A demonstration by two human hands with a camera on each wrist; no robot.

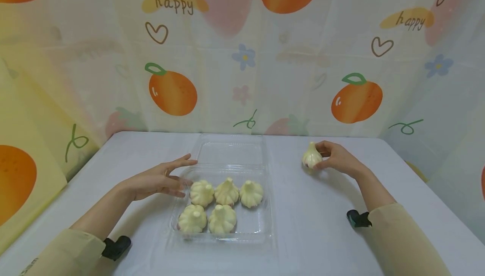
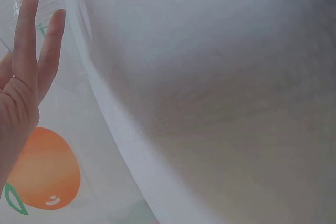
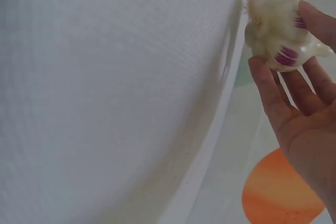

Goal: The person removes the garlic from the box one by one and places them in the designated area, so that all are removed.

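Observation:
My right hand (image 1: 339, 158) grips a garlic bulb (image 1: 311, 157) with thumb and fingers at the right of the table. In the right wrist view, purple streaks show on this bulb (image 3: 281, 32). A clear plastic box (image 1: 251, 222) lies opened in the middle, its lid (image 1: 231, 153) folded back on the far side. Inside it are three garlic bulbs (image 1: 227, 192) in the far row and two more (image 1: 222, 220) in the near row. My left hand (image 1: 153, 182) is at the box's left edge, fingers extended and spread; some fingertips are behind the clear wall.
A white cloth covers the table (image 1: 310, 234). Behind it hangs a curtain (image 1: 288, 70) printed with oranges, hearts and flowers. Black straps (image 1: 116, 247) show at both sleeve cuffs. The box's near right corner holds no bulb.

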